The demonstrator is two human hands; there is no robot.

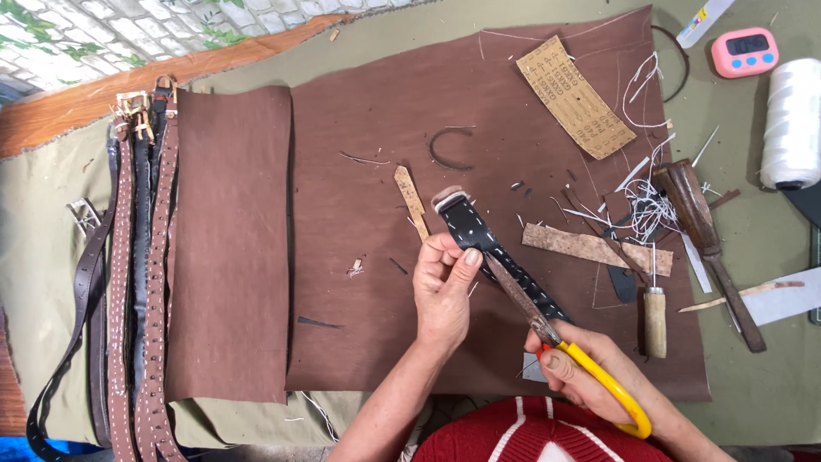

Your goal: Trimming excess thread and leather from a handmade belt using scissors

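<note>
Here the left hand pinched a black stitched leather strap between thumb and fingers, holding it just above the brown leather sheet. The right hand was closed around the yellow handles of a pair of scissors, whose rusty blades lay against the strap beside the left thumb. A wooden-handled awl lay near the right hand. Finished belts lay well apart at the left, a spool of white thread far right.
</note>
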